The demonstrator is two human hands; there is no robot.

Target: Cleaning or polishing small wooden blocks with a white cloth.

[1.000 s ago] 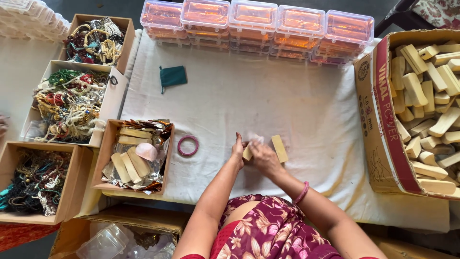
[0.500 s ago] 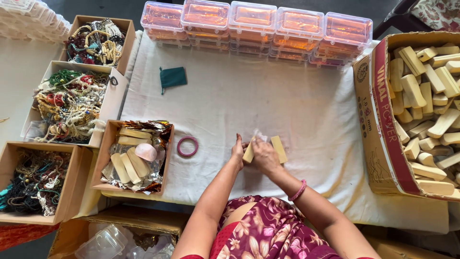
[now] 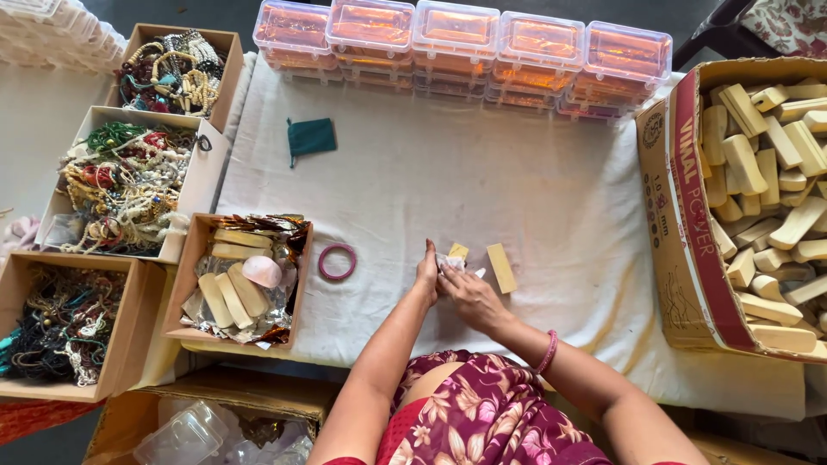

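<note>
**Hands wrapping a small block**

We see a crinkled clear wrapper (image 3: 450, 262) around a pale wooden block (image 3: 458, 251) near the tabletop's front edge, pinched between the left hand (image 3: 426, 274) and right hand (image 3: 468, 295) fingers. Another pale block (image 3: 500, 268) lies just beside; a pink ring (image 3: 337, 262) sits nearby.

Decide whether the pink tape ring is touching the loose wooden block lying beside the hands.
Apart. The head view shows bare white cloth and both hands between the pink tape ring and the loose wooden block.
</note>
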